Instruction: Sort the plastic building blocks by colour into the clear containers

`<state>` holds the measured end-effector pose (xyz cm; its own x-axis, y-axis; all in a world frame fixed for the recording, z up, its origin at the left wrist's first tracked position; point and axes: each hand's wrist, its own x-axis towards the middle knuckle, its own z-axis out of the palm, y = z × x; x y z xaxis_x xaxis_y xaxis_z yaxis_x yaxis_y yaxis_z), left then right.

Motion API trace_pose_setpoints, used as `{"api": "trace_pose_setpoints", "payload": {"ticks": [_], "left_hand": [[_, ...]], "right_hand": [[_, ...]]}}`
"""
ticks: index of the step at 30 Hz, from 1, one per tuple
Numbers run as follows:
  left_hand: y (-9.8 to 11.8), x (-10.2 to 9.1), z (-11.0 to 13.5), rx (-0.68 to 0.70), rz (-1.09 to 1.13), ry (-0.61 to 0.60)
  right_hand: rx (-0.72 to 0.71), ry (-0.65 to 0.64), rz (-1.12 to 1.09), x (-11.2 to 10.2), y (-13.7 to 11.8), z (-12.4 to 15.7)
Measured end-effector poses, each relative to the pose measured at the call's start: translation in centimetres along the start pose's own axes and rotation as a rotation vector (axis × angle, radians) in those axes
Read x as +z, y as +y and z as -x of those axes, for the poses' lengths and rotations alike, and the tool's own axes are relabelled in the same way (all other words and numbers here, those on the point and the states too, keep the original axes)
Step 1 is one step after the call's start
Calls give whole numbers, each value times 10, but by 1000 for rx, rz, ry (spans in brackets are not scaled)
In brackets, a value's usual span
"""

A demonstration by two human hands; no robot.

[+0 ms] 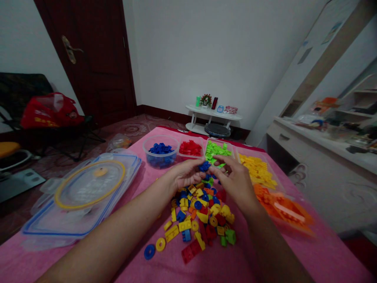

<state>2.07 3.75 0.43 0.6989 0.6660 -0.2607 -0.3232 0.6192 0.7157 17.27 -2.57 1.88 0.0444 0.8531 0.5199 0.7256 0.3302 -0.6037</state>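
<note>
Over the loose pile, my left hand [188, 173] has its fingers closed round blue building bricks [204, 166]. My right hand [237, 179] meets it from the other side, thumb and bent fingers pinching at the same blue bricks. How many bricks are held is hidden by the fingers. Below both hands lies a mixed heap of building bricks [185, 225] in yellow, blue, red, green and orange, with some round wheel pieces. Beyond my hands stand a round tub [148, 152] of blue bricks, a box of red bricks [191, 148] and a box of green bricks [217, 148].
Yellow bricks [257, 169] fill a box at the right, with a box of orange bricks [284, 208] nearer. Clear lids [88, 188] are stacked at the left on the pink cloth [141, 267]. Farther off are a low white table [212, 113] and a door [94, 59].
</note>
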Motion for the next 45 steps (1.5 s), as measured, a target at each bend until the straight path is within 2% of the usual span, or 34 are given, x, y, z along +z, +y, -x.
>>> {"api": "trace_pose_setpoints", "payload": {"ticks": [2, 5, 7, 9, 11, 12, 14, 16, 20, 22, 25, 27, 29, 31, 34, 37, 41, 45], "left_hand": [[16, -11, -1, 94, 13, 104], [40, -35, 0, 478, -106, 369], [52, -51, 3, 722, -402, 578], [58, -64, 7, 816, -853, 788], [59, -68, 11, 837, -1226, 888], [58, -66, 13, 844, -1339, 876], [55, -58, 14, 834, -1438, 769], [49, -48, 14, 765, -1474, 586], [35, -38, 11, 515, -1616, 200], [29, -39, 11, 381, -1708, 86], [23, -43, 12, 236, -1804, -6], [20, -43, 12, 202, -1841, -30], [18, -41, 12, 179, -1872, -18], [17, -39, 12, 139, -1906, -5], [17, -37, 13, 84, -1964, -8], [19, -40, 13, 138, -1963, 44], [24, -48, 9, 254, -1723, 129], [25, -44, 4, 325, -1330, 160]], "right_hand": [[2, 7, 5, 0, 2, 1], [5, -8, -21, 2, 6, 2], [14, -24, -27, 5, 9, 2], [27, -54, -2, 8, 12, 3], [37, -118, 44, 12, 14, 4], [36, -158, 69, 14, 14, 5], [9, -246, 102, 20, 11, 8], [-56, -338, 106, 27, 5, 13], [-169, -541, 154, 30, -5, 19], [-127, -598, 256, 21, -7, 18], [-23, -620, 416, 3, -7, 13], [21, -622, 490, -4, -7, 10], [42, -606, 513, -3, -6, 10], [29, -566, 466, 7, -4, 13], [-71, -505, 334, 29, 0, 20], [-130, -509, 266, 45, 4, 26], [-58, -508, 301, 48, 8, 28], [-94, -540, 361, 46, 12, 26]]}}
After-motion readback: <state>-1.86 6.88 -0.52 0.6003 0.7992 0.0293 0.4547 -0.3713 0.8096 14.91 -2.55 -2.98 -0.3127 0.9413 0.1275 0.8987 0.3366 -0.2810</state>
